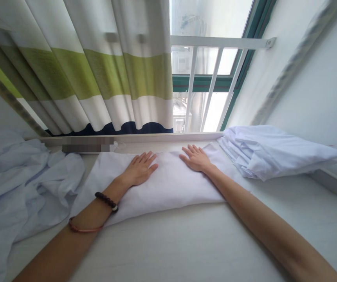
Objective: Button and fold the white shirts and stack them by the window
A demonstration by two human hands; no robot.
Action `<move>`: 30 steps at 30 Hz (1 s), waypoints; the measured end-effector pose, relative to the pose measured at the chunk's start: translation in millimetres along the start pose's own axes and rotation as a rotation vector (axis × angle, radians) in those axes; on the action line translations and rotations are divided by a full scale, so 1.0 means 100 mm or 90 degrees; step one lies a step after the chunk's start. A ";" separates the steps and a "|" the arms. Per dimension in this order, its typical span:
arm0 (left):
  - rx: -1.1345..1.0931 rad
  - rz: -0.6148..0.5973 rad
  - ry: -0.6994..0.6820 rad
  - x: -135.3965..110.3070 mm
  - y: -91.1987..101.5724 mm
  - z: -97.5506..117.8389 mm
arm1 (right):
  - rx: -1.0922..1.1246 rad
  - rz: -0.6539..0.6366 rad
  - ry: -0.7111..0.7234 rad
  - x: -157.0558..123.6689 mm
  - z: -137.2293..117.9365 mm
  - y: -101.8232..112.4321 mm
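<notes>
A folded white cloth (168,184), long and flat, lies across the pale surface in front of me. My left hand (140,168) rests palm down on its left half, fingers spread. Farther right, my right hand (196,157) presses flat near the cloth's far edge, its fingers also apart. Neither hand grips anything. A dark beaded bracelet (106,201) and a reddish band (86,228) circle my left forearm.
Crumpled white fabric (24,188) is heaped at the left. On the right sits a stack of folded white cloth (274,150). A striped curtain (98,70), a window with white bars (212,84) and a low ledge (191,137) bound the far side.
</notes>
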State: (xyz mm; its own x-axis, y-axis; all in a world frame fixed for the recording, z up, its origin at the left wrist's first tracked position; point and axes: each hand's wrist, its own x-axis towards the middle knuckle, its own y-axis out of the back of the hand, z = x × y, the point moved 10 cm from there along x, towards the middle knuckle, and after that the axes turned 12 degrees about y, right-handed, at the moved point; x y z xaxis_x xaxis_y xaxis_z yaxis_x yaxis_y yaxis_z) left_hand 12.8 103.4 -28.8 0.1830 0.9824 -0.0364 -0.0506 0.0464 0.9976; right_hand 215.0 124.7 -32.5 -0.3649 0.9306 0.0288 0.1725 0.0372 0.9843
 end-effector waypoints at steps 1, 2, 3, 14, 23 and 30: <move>0.003 -0.001 0.021 0.01 -0.03 -0.07 | -0.005 -0.001 -0.019 0.01 0.11 0.00; 0.005 0.001 0.044 0.03 -0.03 -0.17 | -0.011 0.001 -0.038 0.01 0.21 0.02; 0.006 0.004 0.067 0.05 -0.03 -0.27 | -0.014 0.004 -0.052 0.01 0.31 0.04; -0.027 0.014 0.007 0.04 0.15 -0.78 | -0.036 0.017 -0.161 -0.09 0.80 0.20; -0.019 -0.006 0.078 -0.42 0.08 0.32 | 0.007 0.022 0.014 -0.08 -0.55 0.14; -0.050 0.001 0.068 -0.53 -0.02 0.34 | 0.022 0.003 -0.034 -0.21 -0.02 -0.02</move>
State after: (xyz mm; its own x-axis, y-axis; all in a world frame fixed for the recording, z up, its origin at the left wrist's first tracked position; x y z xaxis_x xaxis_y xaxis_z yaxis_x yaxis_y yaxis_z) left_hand 36.7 44.9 -26.5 0.0776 0.9959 -0.0456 -0.1284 0.0553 0.9902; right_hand 220.4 103.8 -34.5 -0.3147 0.9489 0.0235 0.2063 0.0442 0.9775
